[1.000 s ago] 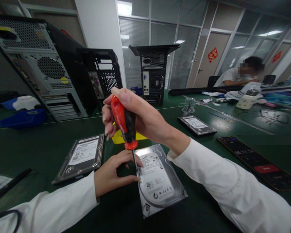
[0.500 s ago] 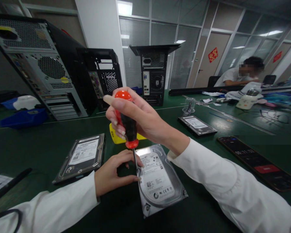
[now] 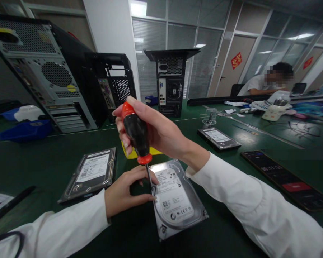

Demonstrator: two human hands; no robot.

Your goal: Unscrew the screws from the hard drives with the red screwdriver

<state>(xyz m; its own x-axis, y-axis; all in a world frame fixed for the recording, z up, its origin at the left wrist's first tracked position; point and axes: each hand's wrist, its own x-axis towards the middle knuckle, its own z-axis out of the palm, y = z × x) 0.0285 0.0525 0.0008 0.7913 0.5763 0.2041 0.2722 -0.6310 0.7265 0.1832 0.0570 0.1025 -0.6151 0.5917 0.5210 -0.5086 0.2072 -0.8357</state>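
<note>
A red and black screwdriver [image 3: 137, 134] is in my right hand [image 3: 158, 130], its shaft slanting down to the left edge of a silver hard drive [image 3: 174, 200] with a white label. My left hand [image 3: 130, 190] rests at that same edge, thumb and fingertips on the drive around the screwdriver's tip, with a gap between thumb and fingers. Whether the tip sits in a screw is too small to tell. Left of my left hand lies a second hard drive [image 3: 93, 172]. Behind my right hand is a yellow object [image 3: 130, 152], partly hidden.
Computer cases [image 3: 67, 71] [image 3: 171, 82] stand at the back, with a blue tray [image 3: 27, 130] at left. At right are a third drive [image 3: 219, 139], a phone [image 3: 285, 179], a clear container [image 3: 210, 117] and glasses [image 3: 298, 129]. A person [image 3: 269, 80] sits beyond.
The fingers of my right hand have shifted on the screwdriver handle, and the handle leans slightly more to the left. My left hand and the drive have stayed in place.
</note>
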